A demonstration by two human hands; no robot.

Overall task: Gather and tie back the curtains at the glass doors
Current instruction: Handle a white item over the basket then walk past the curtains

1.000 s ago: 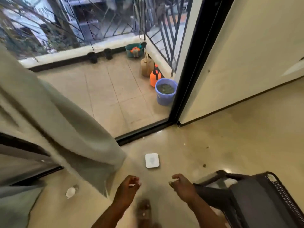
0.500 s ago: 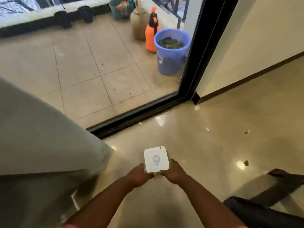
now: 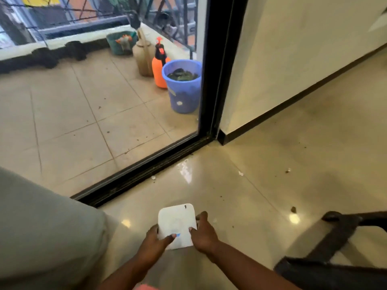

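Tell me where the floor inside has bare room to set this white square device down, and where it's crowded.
Bare floor lies just ahead of the white device, between the black door track and both hands, left hand and right hand. Further right holds only scattered crumbs. Crowded: the grey curtain fills the left, and a black chair frame blocks the lower right.
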